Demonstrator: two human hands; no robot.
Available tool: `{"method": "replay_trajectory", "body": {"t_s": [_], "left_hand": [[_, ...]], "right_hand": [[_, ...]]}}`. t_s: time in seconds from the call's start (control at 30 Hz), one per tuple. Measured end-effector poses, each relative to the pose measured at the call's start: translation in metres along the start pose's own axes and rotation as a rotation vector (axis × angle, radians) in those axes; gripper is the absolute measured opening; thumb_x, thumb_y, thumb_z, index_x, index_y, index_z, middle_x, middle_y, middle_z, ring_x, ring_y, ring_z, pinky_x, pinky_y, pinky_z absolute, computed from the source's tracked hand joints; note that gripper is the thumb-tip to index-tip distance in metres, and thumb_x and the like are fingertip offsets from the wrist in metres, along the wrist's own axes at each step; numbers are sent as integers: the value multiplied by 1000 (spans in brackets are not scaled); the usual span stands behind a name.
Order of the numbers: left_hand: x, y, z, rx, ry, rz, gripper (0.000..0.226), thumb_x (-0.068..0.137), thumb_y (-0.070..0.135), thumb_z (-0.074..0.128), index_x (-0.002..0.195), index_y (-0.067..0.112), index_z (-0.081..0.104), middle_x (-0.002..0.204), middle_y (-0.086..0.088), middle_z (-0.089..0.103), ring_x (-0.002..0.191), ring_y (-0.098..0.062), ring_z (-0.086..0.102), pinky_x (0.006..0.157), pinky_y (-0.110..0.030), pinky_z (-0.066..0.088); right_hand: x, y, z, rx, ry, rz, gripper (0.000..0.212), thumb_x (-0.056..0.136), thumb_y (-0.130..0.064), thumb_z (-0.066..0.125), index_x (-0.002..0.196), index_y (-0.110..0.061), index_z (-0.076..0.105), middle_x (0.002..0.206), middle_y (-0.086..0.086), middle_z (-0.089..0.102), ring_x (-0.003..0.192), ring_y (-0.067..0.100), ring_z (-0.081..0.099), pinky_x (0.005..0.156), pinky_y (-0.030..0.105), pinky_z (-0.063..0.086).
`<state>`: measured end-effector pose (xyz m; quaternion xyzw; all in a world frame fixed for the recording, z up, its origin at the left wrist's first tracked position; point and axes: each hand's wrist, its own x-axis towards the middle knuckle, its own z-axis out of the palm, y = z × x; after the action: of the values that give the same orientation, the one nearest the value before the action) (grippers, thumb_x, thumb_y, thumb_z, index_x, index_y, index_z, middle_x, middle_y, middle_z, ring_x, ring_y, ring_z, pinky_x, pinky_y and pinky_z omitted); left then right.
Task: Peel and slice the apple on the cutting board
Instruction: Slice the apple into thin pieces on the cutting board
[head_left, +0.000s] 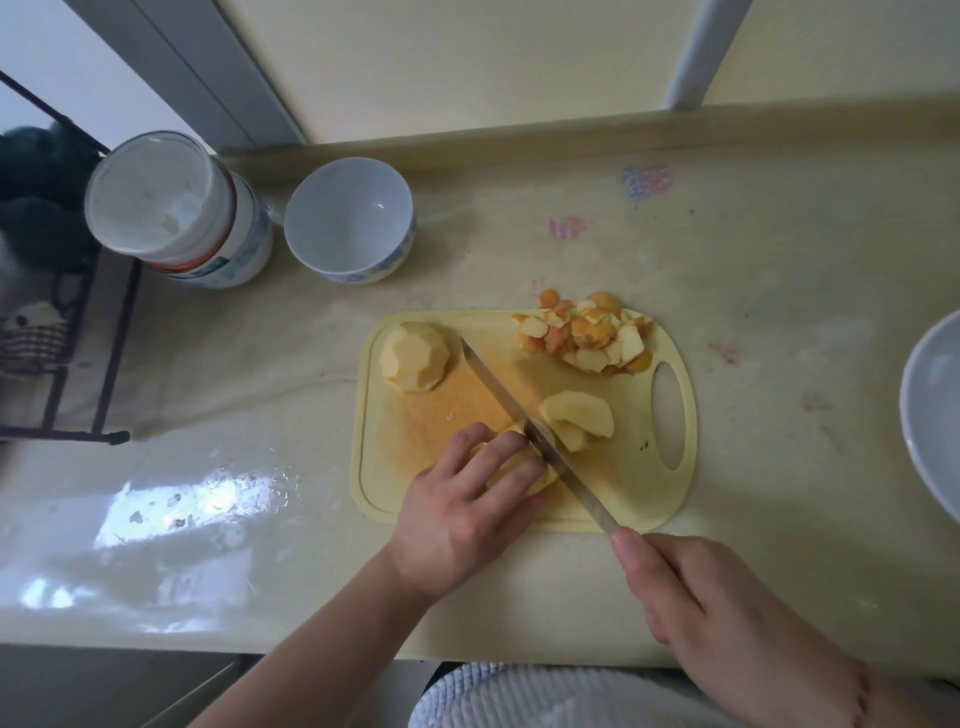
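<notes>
The yellow cutting board lay on the pale counter, and slicing was well under way. The peeled apple half waited at the board's far left corner. The left hand pressed down on the piece being cut, fingers apparently curled over it, though they hid most of it. The right hand gripped the knife, handle hidden, blade bearing down beside the left fingertips. Cut slices sat just right of the blade, peels heaped beyond. Next, likely, a clean push through, fingertips tucked back.
</notes>
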<state>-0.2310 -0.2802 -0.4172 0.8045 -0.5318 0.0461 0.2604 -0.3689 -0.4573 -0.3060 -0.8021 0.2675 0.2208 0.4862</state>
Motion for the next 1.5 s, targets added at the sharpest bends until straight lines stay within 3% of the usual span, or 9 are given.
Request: {"method": "replay_trajectory", "body": {"t_s": [0.37, 0.57, 0.7, 0.8, 1.0, 1.5], "left_hand": [[2, 0, 0, -18, -6, 3, 24, 93, 23, 75, 114, 12, 75, 121, -8, 67, 104, -39, 61, 82, -42, 56], [-1, 0, 1, -10, -5, -7, 26, 93, 25, 74, 116, 12, 74, 122, -8, 67, 105, -38, 60, 78, -42, 57], [0, 1, 1, -11, -6, -9, 25, 93, 24, 74, 114, 12, 73, 121, -8, 66, 105, -37, 59, 78, -41, 56], [-1, 0, 0, -7, -10, -7, 24, 93, 23, 75, 113, 9, 73, 120, -9, 66, 105, -38, 60, 83, -42, 55], [0, 0, 0, -15, -19, -6, 24, 95, 24, 72, 115, 11, 73, 123, -8, 66, 106, -37, 60, 82, -42, 56], [-1, 0, 1, -17, -15, -10, 23, 96, 24, 71, 114, 10, 74, 121, -9, 66, 106, -38, 60, 82, -42, 56]], "right_hand": [[16, 7, 4, -13, -23, 26, 65, 81, -71, 22, 60, -12, 39, 51, 3, 42, 46, 9, 36, 58, 34, 41], [30, 11, 12, -27, 34, -32, 69, 83, -72, 15, 57, -14, 42, 51, 5, 47, 52, 24, 50, 59, 34, 42], [16, 8, 5, -3, 44, -24, 71, 76, -77, 19, 58, -11, 37, 50, 5, 42, 46, 12, 36, 58, 35, 39], [6, 1, 0, 25, 15, -18, 68, 82, -73, 22, 60, -11, 35, 50, 1, 37, 48, 8, 32, 57, 36, 36], [3, -3, -1, -12, -10, 10, 60, 81, -68, 25, 60, -13, 35, 50, 0, 37, 48, 9, 32, 59, 39, 38], [10, 2, 2, -22, -40, 42, 65, 81, -72, 20, 60, -13, 37, 51, 2, 39, 47, 8, 34, 58, 36, 41]]}}
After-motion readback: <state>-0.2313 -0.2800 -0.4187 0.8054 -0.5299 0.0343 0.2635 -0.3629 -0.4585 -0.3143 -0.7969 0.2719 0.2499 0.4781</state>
